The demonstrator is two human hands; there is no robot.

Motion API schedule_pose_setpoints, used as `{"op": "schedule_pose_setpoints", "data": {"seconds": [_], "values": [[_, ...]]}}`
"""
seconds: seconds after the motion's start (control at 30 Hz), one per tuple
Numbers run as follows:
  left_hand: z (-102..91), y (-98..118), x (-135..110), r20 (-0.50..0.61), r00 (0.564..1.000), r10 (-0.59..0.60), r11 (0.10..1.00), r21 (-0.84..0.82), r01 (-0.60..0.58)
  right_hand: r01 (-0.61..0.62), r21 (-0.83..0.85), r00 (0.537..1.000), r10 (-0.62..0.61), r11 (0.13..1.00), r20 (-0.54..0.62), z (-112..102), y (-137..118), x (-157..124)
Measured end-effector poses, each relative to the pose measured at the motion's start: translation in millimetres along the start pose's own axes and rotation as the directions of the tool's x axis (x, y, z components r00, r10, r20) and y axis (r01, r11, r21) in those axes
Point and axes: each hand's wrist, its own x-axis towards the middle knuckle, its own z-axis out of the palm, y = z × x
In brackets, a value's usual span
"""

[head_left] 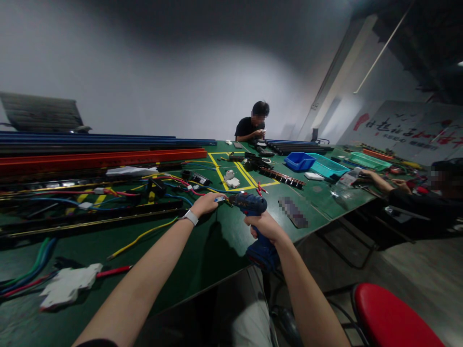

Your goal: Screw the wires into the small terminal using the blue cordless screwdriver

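The right grip [267, 226] is wrapping the handle of a blue drill [255, 205], fingers curled in below its body; from where I'm standing, that is looking like a working hold, with the wrist set behind the tool for steering. The drill's nose is pointing toward the left grip [204, 205], which is pinching a small white-and-blue piece [219, 198] out at its fingertips. I'm guessing they are holding it by one end to leave the end facing the drill free; whether drill and piece are touching, I can't tell. Both grips are hovering over the near part of the green bench [188, 270], perhaps because that side is giving the arms more room.

A phone [294, 213] is lying to the right of the right grip, seemingly out of the drill's line. Just beyond the drill, red pliers [261, 189] are lying, probably within easy reach. A yellow wire [144, 238] is stretching away to the left of the left grip, and a white block [70, 285] is resting farther out that way. Well beyond the right grip, a blue tray [298, 166] is sitting beside a teal tray [331, 173], likely for keeping parts together.
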Motion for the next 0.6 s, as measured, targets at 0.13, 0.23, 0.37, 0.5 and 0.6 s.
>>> {"op": "schedule_pose_setpoints", "data": {"seconds": [0.13,0.23,0.37,0.5,0.6], "values": [[-0.4,-0.2,-0.1,0.000,1.000,0.001,1.000,0.003,-0.001,0.019,-0.007,1.000,-0.019,1.000,0.011,-0.6,0.2,0.5],[-0.9,0.1,-0.6,0.009,1.000,-0.010,1.000,-0.006,0.010,0.017,-0.007,1.000,-0.017,1.000,0.000,-0.6,0.6,0.7],[-1.5,0.9,-0.8,0.010,1.000,-0.008,1.000,0.001,0.008,0.028,-0.003,1.000,-0.028,1.000,-0.002,-0.5,0.8,0.7],[-2.2,1.5,-0.6,0.023,1.000,-0.020,1.000,0.000,0.020,0.026,-0.003,1.000,-0.026,1.000,0.002,-0.2,0.7,0.5],[-2.2,1.6,-0.5,0.025,0.999,-0.022,1.000,-0.006,0.022,0.022,-0.006,1.000,-0.022,1.000,-0.001,0.0,0.7,0.6]]}}
